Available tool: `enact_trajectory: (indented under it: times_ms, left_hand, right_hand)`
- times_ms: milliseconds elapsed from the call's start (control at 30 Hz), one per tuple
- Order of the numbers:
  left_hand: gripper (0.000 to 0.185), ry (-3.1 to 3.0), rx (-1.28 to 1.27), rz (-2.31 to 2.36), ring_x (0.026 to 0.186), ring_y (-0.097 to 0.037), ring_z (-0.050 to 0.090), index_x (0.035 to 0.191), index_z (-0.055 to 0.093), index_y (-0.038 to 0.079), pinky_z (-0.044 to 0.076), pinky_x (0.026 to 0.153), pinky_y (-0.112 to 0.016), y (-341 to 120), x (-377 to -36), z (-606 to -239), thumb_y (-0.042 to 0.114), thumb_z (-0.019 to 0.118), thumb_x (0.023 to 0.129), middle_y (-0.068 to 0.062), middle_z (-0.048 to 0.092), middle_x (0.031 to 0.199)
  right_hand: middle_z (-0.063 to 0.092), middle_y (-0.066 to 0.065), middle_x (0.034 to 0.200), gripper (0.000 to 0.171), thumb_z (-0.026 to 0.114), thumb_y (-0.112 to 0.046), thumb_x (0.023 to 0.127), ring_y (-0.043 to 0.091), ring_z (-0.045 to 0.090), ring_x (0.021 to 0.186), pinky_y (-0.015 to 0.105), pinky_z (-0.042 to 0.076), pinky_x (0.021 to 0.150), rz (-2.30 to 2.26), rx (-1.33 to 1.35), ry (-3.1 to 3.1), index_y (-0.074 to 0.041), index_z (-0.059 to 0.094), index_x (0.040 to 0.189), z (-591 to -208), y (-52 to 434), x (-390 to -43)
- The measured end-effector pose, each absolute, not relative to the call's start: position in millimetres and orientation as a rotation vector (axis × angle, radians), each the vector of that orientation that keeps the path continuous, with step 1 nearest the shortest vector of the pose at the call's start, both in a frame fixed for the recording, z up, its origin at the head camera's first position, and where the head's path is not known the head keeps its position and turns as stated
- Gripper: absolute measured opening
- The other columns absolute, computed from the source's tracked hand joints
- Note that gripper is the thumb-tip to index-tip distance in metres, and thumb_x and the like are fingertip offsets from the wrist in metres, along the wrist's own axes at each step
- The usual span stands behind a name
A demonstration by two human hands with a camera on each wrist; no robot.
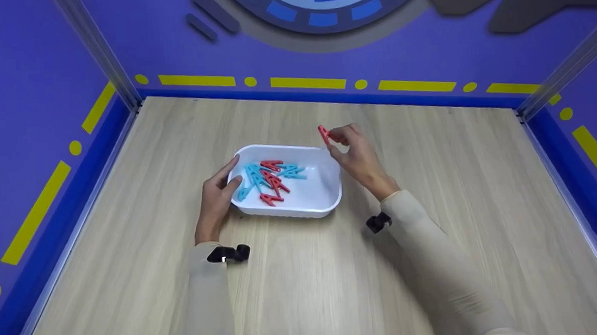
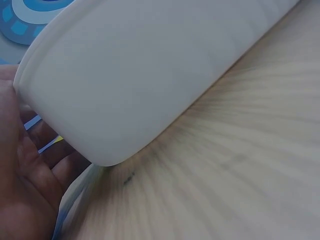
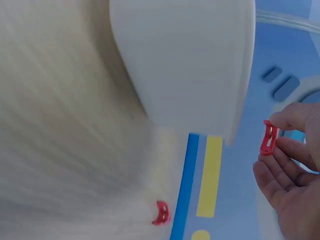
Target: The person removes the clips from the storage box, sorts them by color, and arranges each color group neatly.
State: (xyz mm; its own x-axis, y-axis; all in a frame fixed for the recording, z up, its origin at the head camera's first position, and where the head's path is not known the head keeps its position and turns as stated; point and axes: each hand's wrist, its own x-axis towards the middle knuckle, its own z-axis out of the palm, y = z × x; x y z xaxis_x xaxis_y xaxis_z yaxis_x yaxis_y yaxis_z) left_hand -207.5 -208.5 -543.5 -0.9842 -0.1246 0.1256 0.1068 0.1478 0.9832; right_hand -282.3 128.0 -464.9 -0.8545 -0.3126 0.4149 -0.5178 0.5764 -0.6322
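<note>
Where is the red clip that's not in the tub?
In the head view the red clip is pinched in the right hand, just above the far right corner of the white tub.

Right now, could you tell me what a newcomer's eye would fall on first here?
First, the white tray mid-table, holding a jumble of red and blue clothes pegs. The left hand touches its left rim, while the right hand pinches one red peg above the tray's far right corner.
</note>
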Motion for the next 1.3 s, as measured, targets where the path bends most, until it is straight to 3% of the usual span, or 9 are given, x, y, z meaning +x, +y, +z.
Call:
enact_trajectory:
  times_ms: [667,1300]
  left_hand:
    - [0.050,-2.248,0.010,-1.944,0.153,-0.015,0.037,0.154,0.058,0.018,0.029,0.125,-0.032,-209.7,-207.8,-543.2,0.007,0.063,0.105,0.001,0.050,0.161]
    - [0.050,-2.202,-0.006,-1.951,0.153,-0.019,0.040,0.152,0.059,0.013,0.030,0.125,-0.034,-208.4,-209.9,-545.0,0.003,0.063,0.103,-0.002,0.052,0.159]
  right_hand:
    - [0.063,0.022,0.119,0.027,0.073,-0.004,0.099,0.034,0.061,0.108,0.047,0.052,0.099,1.210,0.353,-2.560,0.007,0.068,0.124,-483.8,195.5,-324.6]
    - [0.062,0.019,0.123,0.032,0.070,-0.012,0.103,0.028,0.061,0.111,0.040,0.053,0.094,1.228,0.070,-2.700,0.004,0.064,0.130,-508.4,212.4,-335.7]
